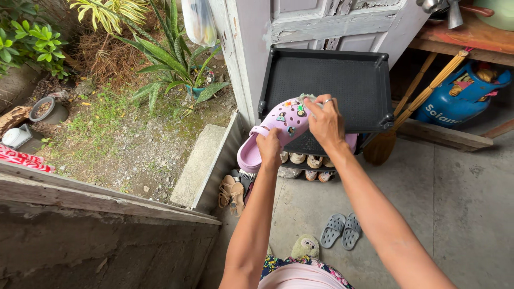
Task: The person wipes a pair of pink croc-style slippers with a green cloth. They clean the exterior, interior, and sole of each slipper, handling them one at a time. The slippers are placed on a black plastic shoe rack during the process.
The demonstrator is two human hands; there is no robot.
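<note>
Concrete porch, garden to my left. Black rack (369,80): top shelf bare, shoes (308,159) on lower shelves. My left hand (269,148) grips the lilac clog (278,128) at the heel, my right hand (324,122) pinches its toe, over the rack's front edge.

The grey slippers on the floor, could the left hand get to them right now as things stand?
Probably not right away. The left hand grips the heel of the lilac clog up at the black shoe rack. The grey slippers lie uncovered on the floor, so nothing blocks them.
</note>
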